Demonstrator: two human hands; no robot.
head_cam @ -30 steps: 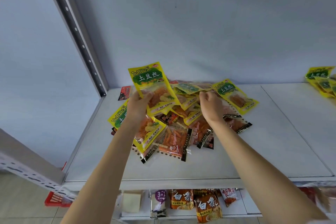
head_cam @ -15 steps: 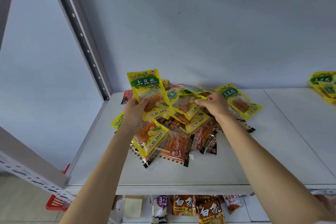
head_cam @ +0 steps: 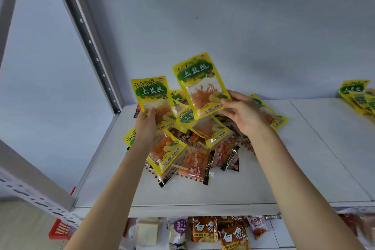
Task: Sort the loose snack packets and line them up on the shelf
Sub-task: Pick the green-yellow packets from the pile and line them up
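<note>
A heap of loose snack packets [head_cam: 194,148], yellow ones and orange-red ones with black edges, lies on the white shelf [head_cam: 284,168] near its left back corner. My left hand [head_cam: 146,124] holds a yellow packet [head_cam: 151,95] upright by its lower edge, above the heap's left side. My right hand [head_cam: 241,111] pinches a second yellow packet [head_cam: 199,83] by its lower right corner and holds it raised above the heap's middle. Further yellow packets lie half hidden behind both hands.
A small row of yellow packets [head_cam: 359,95] lies at the shelf's far right by the wall. A perforated metal upright [head_cam: 89,42] stands at the left. The shelf below [head_cam: 213,231] holds noodle bags and other packets. A red basket [head_cam: 60,229] sits lower left.
My right hand has pulled a yellow packet out of the heap and lifted it upright. My left hand still holds its packet, about where it was.
</note>
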